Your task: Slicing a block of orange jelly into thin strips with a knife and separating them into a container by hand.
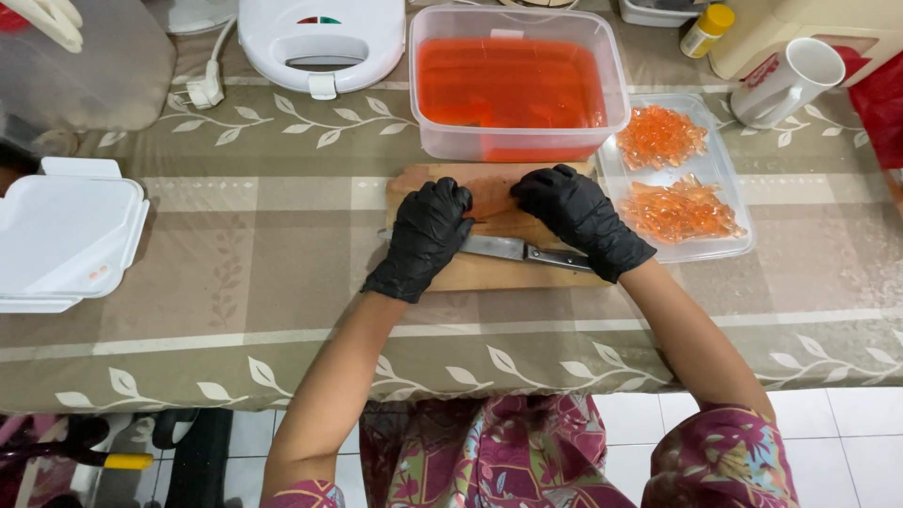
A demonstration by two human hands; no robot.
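Note:
My two hands wear black gloves and rest on a wooden cutting board [489,273] in the middle of the table. My left hand [428,233] and my right hand [576,216] curl their fingertips onto a flat, translucent orange jelly slab [491,196] lying on the board between them. A knife [513,249] lies flat across the board under both hands, its blade beneath my left hand and its dark handle beneath my right wrist. Neither hand grips the knife.
Behind the board stands a clear plastic tub [515,80] of orange jelly. A clear tray [720,169] at the right holds cut jelly pieces. A white mug [785,80], a white sandwich maker [320,38] and a white lidded box [66,230] stand around them.

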